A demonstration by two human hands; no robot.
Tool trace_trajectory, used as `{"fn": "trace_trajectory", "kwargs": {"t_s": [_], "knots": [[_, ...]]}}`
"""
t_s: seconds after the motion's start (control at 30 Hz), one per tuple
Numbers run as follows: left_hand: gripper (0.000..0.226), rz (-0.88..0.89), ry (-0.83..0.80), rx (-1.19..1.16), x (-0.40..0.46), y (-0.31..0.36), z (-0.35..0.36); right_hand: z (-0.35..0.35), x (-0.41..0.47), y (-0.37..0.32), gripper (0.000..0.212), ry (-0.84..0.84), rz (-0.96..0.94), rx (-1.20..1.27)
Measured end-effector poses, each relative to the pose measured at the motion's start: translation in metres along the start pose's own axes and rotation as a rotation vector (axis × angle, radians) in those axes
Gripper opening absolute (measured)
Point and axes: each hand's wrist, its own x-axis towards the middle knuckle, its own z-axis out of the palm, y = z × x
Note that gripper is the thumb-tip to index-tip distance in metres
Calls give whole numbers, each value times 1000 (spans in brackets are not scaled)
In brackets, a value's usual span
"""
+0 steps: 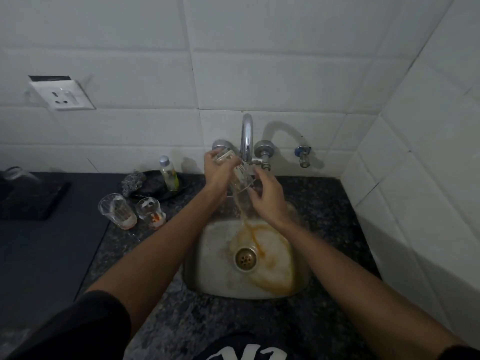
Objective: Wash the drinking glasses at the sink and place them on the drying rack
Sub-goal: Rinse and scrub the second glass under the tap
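**Glass tipped under the tap, orange water running into the sink**

At the far left of the frame a dark mat (31,198) lies on the counter with a clear jar (18,175) at its back edge, and a white wall socket (62,94) sits on the tiles above. Moving right, two drinking glasses wait upright on the speckled counter (324,201): a taller clear glass (117,210) with an orange film at its base, and just beside it a shorter glass (150,211) with orange residue at the bottom. Behind them a steel scrubber (132,183) and a small bottle (168,174) rest on a dark dish (155,189).

In the middle, above the sink (207,268), the left hand (217,168) curls its fingers round the thick base of a clear glass (240,178), held up beside the chrome tap (246,136). The glass is tilted, base at upper left, mouth down and to the right, and orange-tinged water pours from it. The right hand (267,196) is at the rim with fingers loosely bent; motion blur makes it hard to say whether it pinches the rim or merely touches it. The stream lands in the steel basin and spreads an orange-brown ring round the brass drain (245,258).

Further right, a small valve (302,154) juts from the tiled wall.
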Motion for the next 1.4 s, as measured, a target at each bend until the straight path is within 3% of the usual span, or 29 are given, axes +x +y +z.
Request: {"fn": "trace_trajectory", "kwargs": {"t_s": [0.23, 0.4, 0.47, 0.53, 0.6, 0.67, 0.83, 0.97, 1.03, 1.2, 1.33, 1.4], "knots": [[52, 68, 3, -8, 2, 1, 1, 0, -10, -16, 63, -46, -197, -124], [51, -151, 1, -111, 2, -2, -2, 1, -5, -24, 56, 8, -255, -115], [62, -228, -80, -146, 3, -7, -7, 0, 2, -29, 45, 49, -216, -30], [65, -251, -140, -185, 2, -12, -9, -1, 12, -32, 35, 83, -61, 98], [46, -243, -188, -232, -5, -10, -10, 0, 21, -31, 27, 86, 62, 136], [33, -253, -255, -216, -5, -7, -9, -2, 25, -30, 22, 91, 49, 101], [51, -309, -264, -152, 5, -2, -3, -11, 19, -37, 28, 122, -199, -31], [25, -282, -262, -291, -1, -6, -1, 3, 25, -36, 21, 194, 77, 51], [30, -313, -276, -355, -2, -10, 0, 5, 28, -34, 21, 179, 177, 75], [32, -343, -400, -202, -2, -2, 1, -6, 15, -36, 19, 103, -131, -84], [27, -363, -306, -259, 4, -2, 1, 4, 25, -29, 18, 208, 141, 50], [32, -370, -318, -288, 5, -5, 2, 3, 27, -30, 24, 199, 109, 7]]}}
